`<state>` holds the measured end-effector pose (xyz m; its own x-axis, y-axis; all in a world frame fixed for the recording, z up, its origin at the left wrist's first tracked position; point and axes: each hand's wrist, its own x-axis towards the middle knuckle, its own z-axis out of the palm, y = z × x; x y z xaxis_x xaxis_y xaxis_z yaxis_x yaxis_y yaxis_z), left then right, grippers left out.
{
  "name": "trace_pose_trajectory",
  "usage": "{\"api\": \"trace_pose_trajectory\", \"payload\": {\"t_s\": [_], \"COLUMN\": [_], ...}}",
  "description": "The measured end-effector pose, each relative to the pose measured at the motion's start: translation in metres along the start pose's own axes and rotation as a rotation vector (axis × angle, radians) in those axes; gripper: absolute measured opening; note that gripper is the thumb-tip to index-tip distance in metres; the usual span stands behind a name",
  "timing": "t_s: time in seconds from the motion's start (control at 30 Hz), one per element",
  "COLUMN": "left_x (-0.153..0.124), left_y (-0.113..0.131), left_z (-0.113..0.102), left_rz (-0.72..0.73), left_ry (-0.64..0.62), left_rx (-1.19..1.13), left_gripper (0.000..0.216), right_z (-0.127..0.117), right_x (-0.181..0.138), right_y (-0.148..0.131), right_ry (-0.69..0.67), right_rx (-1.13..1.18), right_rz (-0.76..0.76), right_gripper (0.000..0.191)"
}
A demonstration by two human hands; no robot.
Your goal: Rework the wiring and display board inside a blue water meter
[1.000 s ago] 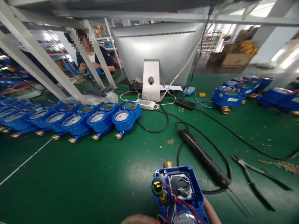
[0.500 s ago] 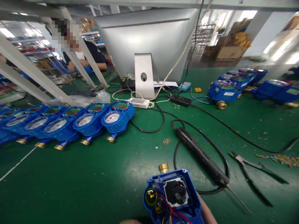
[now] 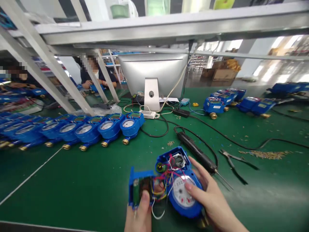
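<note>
Apparently, left hand [image 3: 142, 211] pinches a housing [image 3: 136, 188], right hand [image 3: 210, 193] a meter [image 3: 180, 195], near bench edge [image 3: 48, 226].

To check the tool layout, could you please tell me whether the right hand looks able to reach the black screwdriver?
Probably yes: the black screwdriver lies near the right hand with nothing seen between them, though that hand would first need to release the blue meter.

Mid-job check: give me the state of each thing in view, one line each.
Blue cover: gripped by left hand, inside exposed
Open meter: gripped by right hand, compartment uncovered
Red wires: exposed, loosely tangled
Black screwdriver: lying unheld
Cutters: lying unheld, handles spread
Brass-coloured bits: loose, heaped
Meter row: side by side
Monitor: upright, screen hidden, power unclear
</note>
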<state>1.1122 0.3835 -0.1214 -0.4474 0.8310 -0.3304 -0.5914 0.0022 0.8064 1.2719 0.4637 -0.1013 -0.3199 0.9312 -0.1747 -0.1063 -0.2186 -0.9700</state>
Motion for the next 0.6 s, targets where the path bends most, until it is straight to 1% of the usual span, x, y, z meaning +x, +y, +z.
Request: {"api": "trace_pose_trajectory", "payload": {"t_s": [0.03,0.07,0.13,0.17,0.2,0.23,0.3,0.37,0.5,0.6], "left_x": [0.001,0.002,0.004,0.004,0.004,0.005,0.005,0.004,0.001,-0.001], "left_y": [0.002,0.004,0.009,0.01,0.01,0.01,0.007,0.004,0.002,0.005], "left_z": [0.006,0.012,0.025,0.031,0.036,0.04,0.045,0.045,0.041,0.035], "left_rz": [-0.014,-0.055,-0.165,-0.203,-0.232,-0.25,-0.274,-0.286,-0.254,-0.182], "left_ry": [0.001,0.011,0.029,0.043,0.052,0.057,0.067,0.073,0.027,0.015], "left_rx": [-0.068,-0.194,-0.384,-0.444,-0.479,-0.497,-0.513,-0.52,-0.518,-0.469], "left_gripper": [0.032,0.033,0.027,0.024,0.023,0.024,0.029,0.033,0.034,0.038], "right_z": [0.001,0.002,0.006,0.008,0.012,0.015,0.022,0.029,0.036,0.037], "right_x": [0.0,0.0,0.0,0.001,0.002,0.003,0.004,0.003,-0.003,-0.006], "right_y": [-0.009,-0.018,-0.038,-0.048,-0.056,-0.064,-0.075,-0.079,-0.074,-0.071], "right_ry": [0.049,0.11,0.202,0.202,0.156,0.085,-0.039,-0.082,-0.027,0.05], "right_rx": [-0.198,-0.428,-0.899,-1.096,-1.251,-1.363,-1.478,-1.484,-1.363,-1.17], "right_rz": [-0.121,-0.29,-0.693,-0.877,-1.011,-1.079,-1.089,-1.059,-0.994,-0.868], "right_gripper": [0.084,0.081,0.076,0.074,0.073,0.071,0.067,0.066,0.064,0.066]}}
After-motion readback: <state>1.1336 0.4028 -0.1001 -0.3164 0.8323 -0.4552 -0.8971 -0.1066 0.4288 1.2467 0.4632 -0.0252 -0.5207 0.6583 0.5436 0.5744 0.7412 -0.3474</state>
